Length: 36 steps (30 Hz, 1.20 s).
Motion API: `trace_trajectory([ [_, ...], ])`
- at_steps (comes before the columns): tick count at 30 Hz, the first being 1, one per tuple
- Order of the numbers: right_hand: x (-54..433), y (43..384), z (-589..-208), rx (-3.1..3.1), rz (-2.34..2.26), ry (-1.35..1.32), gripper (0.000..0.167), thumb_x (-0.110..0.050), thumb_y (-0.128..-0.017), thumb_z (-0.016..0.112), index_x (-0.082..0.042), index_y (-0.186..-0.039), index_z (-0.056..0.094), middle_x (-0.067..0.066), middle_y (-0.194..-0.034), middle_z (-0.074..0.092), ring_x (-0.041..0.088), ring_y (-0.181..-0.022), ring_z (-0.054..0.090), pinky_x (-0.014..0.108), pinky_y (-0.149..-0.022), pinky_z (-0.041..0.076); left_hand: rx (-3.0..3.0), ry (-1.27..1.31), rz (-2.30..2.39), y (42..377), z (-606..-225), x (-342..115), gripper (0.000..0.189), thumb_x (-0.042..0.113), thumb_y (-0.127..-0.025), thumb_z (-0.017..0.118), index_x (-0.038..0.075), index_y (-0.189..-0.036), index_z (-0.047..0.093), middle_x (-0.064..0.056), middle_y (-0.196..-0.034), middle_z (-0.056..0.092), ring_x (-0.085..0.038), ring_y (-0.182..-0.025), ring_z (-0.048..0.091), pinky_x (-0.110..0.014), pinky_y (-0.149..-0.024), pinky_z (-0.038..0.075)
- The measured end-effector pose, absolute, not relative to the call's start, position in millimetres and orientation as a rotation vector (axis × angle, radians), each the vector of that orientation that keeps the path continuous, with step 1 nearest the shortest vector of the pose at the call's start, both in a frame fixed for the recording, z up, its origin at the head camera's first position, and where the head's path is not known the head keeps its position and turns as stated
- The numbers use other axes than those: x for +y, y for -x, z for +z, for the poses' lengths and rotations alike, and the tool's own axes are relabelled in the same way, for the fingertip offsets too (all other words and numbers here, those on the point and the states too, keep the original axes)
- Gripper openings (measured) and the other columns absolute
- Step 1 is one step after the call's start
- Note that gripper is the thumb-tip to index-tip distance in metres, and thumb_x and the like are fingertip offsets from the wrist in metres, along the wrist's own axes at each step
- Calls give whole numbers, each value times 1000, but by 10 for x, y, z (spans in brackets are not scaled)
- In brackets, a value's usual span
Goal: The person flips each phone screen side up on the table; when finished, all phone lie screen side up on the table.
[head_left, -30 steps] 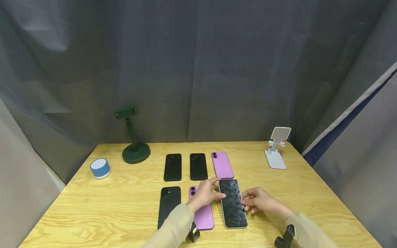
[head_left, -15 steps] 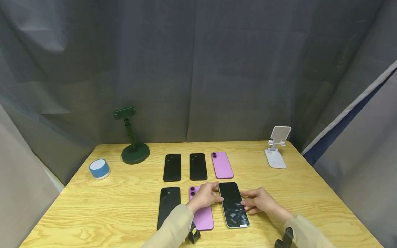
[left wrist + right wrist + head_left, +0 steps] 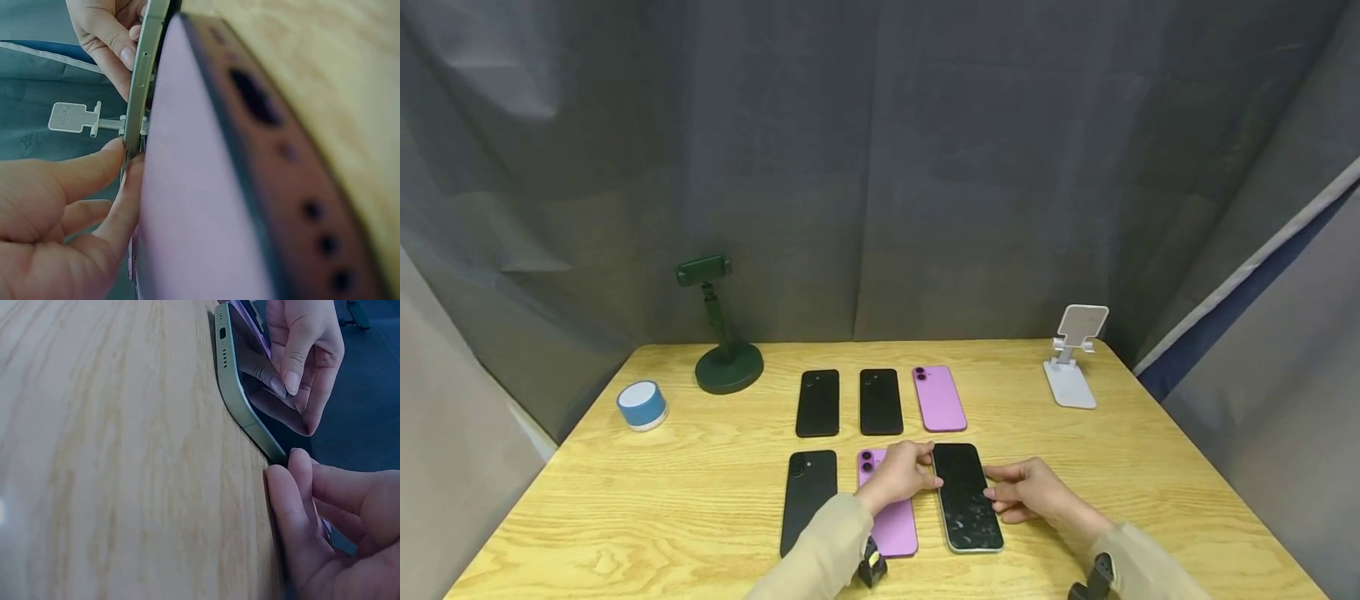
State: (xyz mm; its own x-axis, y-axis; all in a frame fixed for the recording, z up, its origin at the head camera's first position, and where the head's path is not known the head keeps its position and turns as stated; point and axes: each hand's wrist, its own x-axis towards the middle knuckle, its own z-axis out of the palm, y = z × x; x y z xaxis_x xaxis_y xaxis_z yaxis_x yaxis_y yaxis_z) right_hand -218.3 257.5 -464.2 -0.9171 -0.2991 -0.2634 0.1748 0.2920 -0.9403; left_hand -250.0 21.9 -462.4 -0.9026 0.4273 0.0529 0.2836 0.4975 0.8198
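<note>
A phone with a pale green frame lies face up, its dark screen showing reflections, at the right of the near row. My left hand pinches its left edge between thumb and fingers, and my right hand holds its right edge. In the right wrist view the frame's bottom end is down at the wood, and the right fingertips are at the side edge. Below my left hand lies a purple phone, back up and partly covered. A black phone is left of that.
Behind, a far row has two black phones and a purple phone. A green phone stand and a blue-and-white round object stand at the left. A white folding stand is at the back right of the wooden table.
The pale green phone's far end has come down and nearer to me, and its screen reflection has gone darker. Both hands have followed slightly, keeping hold of its edges.
</note>
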Motion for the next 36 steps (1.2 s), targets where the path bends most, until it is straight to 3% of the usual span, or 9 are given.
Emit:
trace_trajectory([
  [7,2571,2178,-4643,2164,-1664,116,52,0,-90,61,20,-133,39,9,-88,73,7,-64,66,27,-59,58,2585,-608,1364,2495,-4632,224,60,2,-75,79,-13,-127,53,-21,-101,67,-23,-78,69,-25,-71,55],
  [17,2570,2164,-4644,2157,-1669,103,53,-3,-90,62,18,-134,40,7,-87,74,6,-64,67,26,-58,57,2610,-672,1330,2465,-4644,224,57,-4,-75,77,-18,-125,52,-9,-76,63,-5,-61,57,-16,-59,46],
  [30,2558,2173,-4663,2182,-1668,80,55,-5,-89,64,17,-134,42,7,-86,74,7,-63,67,25,-57,57,2591,-685,1355,2454,-4616,199,56,-4,-75,76,-19,-124,52,-13,-80,65,-12,-67,65,-16,-61,49],
  [36,2577,2188,-4665,2201,-1655,92,58,-7,-89,65,17,-135,40,3,-79,72,6,-63,65,25,-58,57,2592,-686,1383,2442,-4516,113,44,2,-77,77,-13,-115,62,-12,-84,66,-11,-70,63,-16,-62,48],
])
